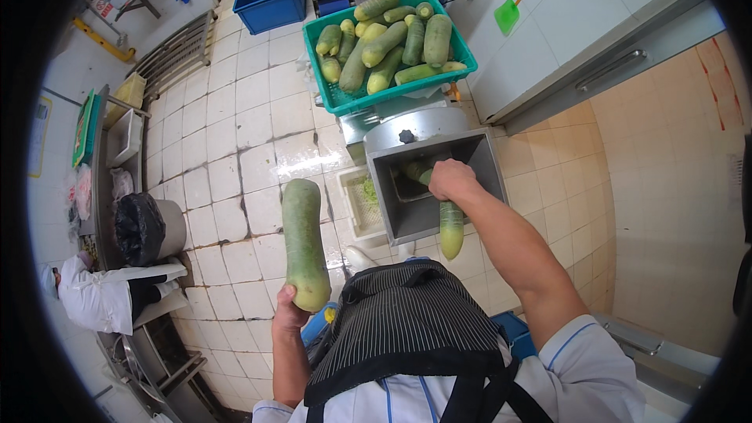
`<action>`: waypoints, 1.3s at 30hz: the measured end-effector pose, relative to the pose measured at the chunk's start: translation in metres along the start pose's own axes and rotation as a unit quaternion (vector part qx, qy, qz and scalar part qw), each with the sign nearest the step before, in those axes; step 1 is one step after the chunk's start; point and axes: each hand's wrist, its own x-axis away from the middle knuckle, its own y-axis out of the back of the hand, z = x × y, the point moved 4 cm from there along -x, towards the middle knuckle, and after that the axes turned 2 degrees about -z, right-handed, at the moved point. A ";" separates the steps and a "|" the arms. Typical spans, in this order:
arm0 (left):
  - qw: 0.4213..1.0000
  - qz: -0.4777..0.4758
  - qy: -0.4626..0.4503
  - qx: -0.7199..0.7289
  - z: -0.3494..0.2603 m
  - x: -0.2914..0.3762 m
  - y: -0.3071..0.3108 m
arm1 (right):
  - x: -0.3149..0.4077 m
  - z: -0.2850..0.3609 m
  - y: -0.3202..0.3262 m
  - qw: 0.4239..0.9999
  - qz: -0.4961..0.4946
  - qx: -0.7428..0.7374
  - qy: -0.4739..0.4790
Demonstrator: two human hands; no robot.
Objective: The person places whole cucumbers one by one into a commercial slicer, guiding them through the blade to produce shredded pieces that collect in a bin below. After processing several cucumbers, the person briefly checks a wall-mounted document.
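Observation:
My left hand [292,308] grips the lower end of a large green radish [304,235], held nearly upright in the picture beside the machine. Over the steel hopper [405,224] of a vegetable-cutting machine, my right hand [452,180] is closed in a fist around another green radish [451,229]. Its yellowish tip sticks out past the hopper's near rim, under my wrist. Deeper in the hopper, partly hidden by that hand, a further piece of green radish [416,171] lies by the feed opening. Whether the two touch is hidden.
A teal crate [388,94] full of green radishes sits on the machine's far side. Beside the hopper, a white basket [352,211] holds green shreds. A blue bin [271,3] stands beyond, a bagged bucket [170,226] to the left. A white-clad person [97,299] works at far left.

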 end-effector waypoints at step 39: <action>0.999 0.018 -0.007 -0.026 0.013 0.020 -0.005 | 0.073 -0.130 -0.014 0.833 -0.026 -0.552 0.004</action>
